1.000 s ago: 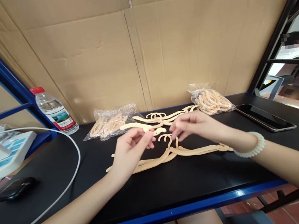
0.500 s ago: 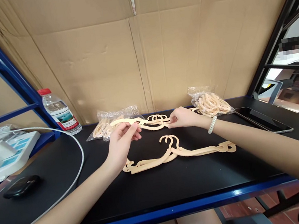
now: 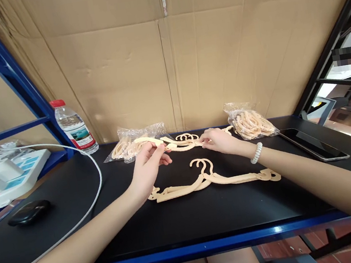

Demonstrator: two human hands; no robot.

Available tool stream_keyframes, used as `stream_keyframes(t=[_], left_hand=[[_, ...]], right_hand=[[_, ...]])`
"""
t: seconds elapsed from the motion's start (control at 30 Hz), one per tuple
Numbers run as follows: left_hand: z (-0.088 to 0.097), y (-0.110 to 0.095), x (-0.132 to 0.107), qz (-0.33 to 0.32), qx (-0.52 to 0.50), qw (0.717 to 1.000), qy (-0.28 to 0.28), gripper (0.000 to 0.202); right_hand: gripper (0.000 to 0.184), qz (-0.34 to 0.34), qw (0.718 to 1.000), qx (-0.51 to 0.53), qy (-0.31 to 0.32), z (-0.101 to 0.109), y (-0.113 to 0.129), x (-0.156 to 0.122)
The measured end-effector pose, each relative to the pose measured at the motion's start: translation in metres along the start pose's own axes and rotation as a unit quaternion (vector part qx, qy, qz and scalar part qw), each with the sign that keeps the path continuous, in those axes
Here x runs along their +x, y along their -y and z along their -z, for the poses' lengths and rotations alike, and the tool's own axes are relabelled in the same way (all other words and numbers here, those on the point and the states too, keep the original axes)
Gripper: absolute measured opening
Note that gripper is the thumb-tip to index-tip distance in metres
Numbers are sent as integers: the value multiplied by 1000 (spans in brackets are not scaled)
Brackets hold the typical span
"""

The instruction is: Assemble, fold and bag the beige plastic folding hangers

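Note:
My left hand (image 3: 150,164) pinches a beige plastic clothes hanger (image 3: 183,148) by its left part, between thumb and fingers. At the other end of that piece, my right hand (image 3: 219,141) has its thumb and fingertips closed on it; the fingers partly hide the contact. Right behind the held piece, more beige hanger parts with hooks (image 3: 187,137) lie on the table. Nearer to me, a couple of overlapping beige hangers (image 3: 184,190) lie flat, hooks pointing away from me, with their left end partly behind my left hand.
Clear plastic bags of beige hanger parts lie at back left (image 3: 121,148) and back right (image 3: 249,122). A water bottle (image 3: 76,131), white power strip (image 3: 32,168), cable (image 3: 98,178) and black mouse-like object (image 3: 29,212) are leftward. A tablet (image 3: 312,144) lies right. Cardboard (image 3: 121,78) stands behind.
The view has shifted slightly, moving the scene a little right. Both hands stay at the hanger piece; my left fingers have spread a little and the piece has tilted slightly.

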State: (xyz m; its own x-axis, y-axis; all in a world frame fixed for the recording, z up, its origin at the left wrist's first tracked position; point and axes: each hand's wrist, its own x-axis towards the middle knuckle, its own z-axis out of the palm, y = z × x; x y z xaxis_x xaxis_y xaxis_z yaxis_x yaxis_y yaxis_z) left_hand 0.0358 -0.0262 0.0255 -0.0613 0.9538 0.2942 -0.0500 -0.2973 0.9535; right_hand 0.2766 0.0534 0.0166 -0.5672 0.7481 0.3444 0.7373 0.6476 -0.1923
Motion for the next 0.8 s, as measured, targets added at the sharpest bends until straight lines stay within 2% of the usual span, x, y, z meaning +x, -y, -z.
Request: stream_keyframes(t=[0.23, 0.33, 0.43, 0.53, 0.6, 0.8], left_hand=[[-1, -3, -2, -12, 2, 1000, -9, 18], [-1, -4, -3, -2, -14, 1000, -7, 17], [-2, -4, -3, 22, -24, 999, 0, 18], [-3, -2, -4, 43, -27, 999, 15, 19], [-3, -1, -6, 49, -26, 998, 29, 19], [-6, -1, -14, 66, -14, 995, 67, 23]], right_hand=[[18, 29, 998, -11, -46, 29, 25, -19], [12, 29, 997, 11, -72, 34, 23, -28], [7, 1, 992, 93, -89, 36, 15, -35], [21, -30, 982, 163, -85, 38, 9, -41], [26, -40, 982, 166, -80, 40, 7, -44], [5, -34, 987, 144, -68, 44, 7, -50]])
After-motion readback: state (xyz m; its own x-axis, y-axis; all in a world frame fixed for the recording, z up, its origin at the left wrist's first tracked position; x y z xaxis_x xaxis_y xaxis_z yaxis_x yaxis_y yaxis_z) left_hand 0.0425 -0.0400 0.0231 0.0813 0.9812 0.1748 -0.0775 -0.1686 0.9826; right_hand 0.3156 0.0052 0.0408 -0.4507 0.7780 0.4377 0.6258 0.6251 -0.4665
